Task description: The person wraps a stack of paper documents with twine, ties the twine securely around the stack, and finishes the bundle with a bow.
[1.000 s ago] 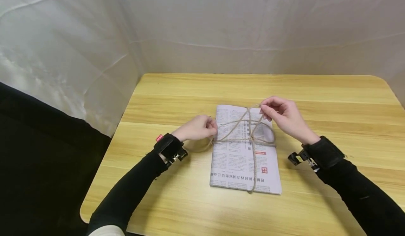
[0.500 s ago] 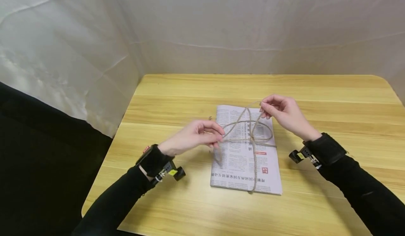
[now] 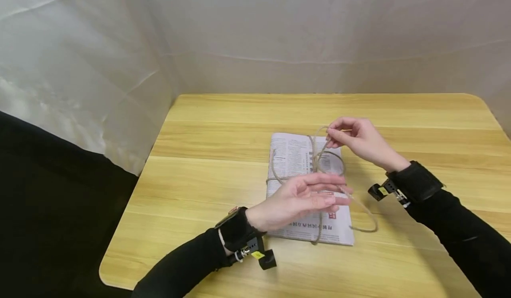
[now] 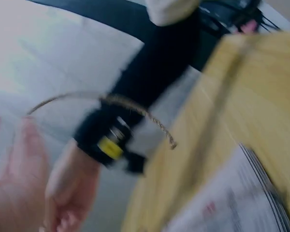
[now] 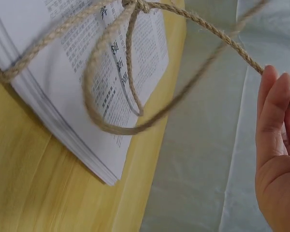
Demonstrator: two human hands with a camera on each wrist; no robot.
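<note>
**Twine looped over a tied stack of newspapers**

A stack of newspapers (image 3: 309, 191) lies flat just right of the middle of the head view, on a light wooden table (image 3: 207, 174). Jute twine (image 3: 319, 156) is bound round the stack both lengthwise and crosswise, the two runs meeting at a knot near the stack's centre. From that knot loose loops rise over the upper half of the paper, and one strand curves off the lower right corner of the stack onto the table.

The right hand (image 3: 357, 140) is above the stack's upper right corner and pinches the twine between thumb and fingertips, lifting a loop clear of the paper. In the right wrist view the twine (image 5: 135, 63) runs taut from the knot at the top of the frame to the fingertips (image 5: 275, 96) at the right edge, with a slack loop hanging over the printed page (image 5: 63, 72).

The left hand (image 3: 297, 200) lies across the middle of the stack, palm down, fingers stretched out straight toward the right of the frame. Whether it holds a strand cannot be told from the head view. The left wrist view is blurred; it shows a frayed twine end (image 4: 154, 126) curving through the air.

White sheeting (image 3: 279, 36) backs the table across the top of the frame.
</note>
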